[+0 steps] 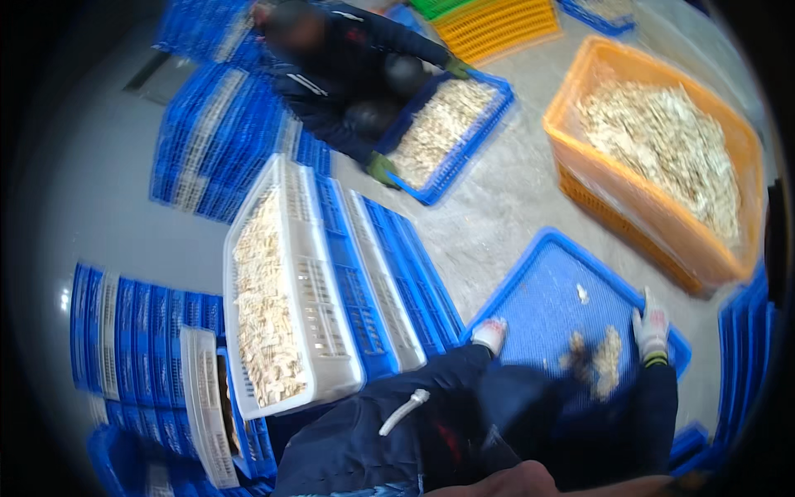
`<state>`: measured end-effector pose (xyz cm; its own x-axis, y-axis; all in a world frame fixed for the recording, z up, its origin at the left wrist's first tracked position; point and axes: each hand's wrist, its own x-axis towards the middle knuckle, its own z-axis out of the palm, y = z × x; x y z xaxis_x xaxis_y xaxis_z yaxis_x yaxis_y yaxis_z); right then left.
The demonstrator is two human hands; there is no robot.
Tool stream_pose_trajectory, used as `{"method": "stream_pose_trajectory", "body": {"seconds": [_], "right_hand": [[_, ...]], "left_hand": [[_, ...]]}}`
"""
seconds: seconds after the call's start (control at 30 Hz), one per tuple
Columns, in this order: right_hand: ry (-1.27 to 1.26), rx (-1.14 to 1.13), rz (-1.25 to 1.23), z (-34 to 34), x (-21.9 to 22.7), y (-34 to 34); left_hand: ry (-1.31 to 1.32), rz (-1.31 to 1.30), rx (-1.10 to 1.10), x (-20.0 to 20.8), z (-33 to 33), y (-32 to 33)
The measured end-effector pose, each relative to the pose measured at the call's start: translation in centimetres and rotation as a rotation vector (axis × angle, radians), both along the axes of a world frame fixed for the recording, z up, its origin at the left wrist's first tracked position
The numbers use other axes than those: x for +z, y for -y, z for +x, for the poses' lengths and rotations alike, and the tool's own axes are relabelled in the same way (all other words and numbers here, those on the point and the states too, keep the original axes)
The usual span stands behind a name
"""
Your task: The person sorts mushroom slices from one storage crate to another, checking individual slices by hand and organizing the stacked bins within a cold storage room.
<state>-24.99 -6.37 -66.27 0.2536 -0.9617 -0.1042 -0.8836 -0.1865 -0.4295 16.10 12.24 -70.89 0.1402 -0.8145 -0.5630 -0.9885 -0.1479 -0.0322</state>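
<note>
Both of my hands wear white gloves. My left hand [490,334] is closed on the left rim of a blue perforated tray [530,286] at the lower right. On its opposite rim my right hand [652,327] is closed too, with the thumb toward the inside. A few pale, flaky pieces [608,363] lie in a small heap near the tray's close end, with a lone bit [582,292] farther up. Their kind is not clear. My dark jacket covers part of the tray's close side.
A large orange bin [571,153] full of pale pieces stands at right. Left of me rises a stack of white [327,331] and blue crates, the top one filled. Ahead, a co-worker [331,83] in green gloves holds a filled blue tray [464,170]. More stacks [132,331] line the left.
</note>
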Motion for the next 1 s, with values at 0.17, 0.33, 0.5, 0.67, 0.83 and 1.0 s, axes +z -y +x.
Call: {"method": "stream_pose_trajectory", "body": {"seconds": [0.17, 0.33, 0.5, 0.67, 0.83, 1.0], "right_hand": [[-0.042, -0.035, 0.032, -1.4, -2.6, -1.5], [-0.132, -0.058, 0.148, 0.6, 1.1, -0.1], [-0.166, -0.08, 0.167, 0.0, 1.1, 0.7], [-0.174, -0.05, 0.126, 0.3, 0.8, 0.5], [-0.173, -0.045, 0.185, 0.6, 0.8, 0.0], [-0.365, 0.378, -0.197, -1.3, -1.9, -6.1]], "left_hand": [[-0.163, 0.048, 0.039, -0.2, -0.9, -0.8], [-0.204, 0.038, 0.248, 1.3, -0.7, 1.1], [-0.607, -0.016, 0.234, 1.3, -4.2, 3.8], [-0.338, 0.081, -0.049, 1.2, -3.5, 3.7], [-0.297, 0.359, -0.13, 2.7, -3.3, 5.4], [-0.325, 0.437, -0.161, 2.2, -5.5, 8.3]]}}
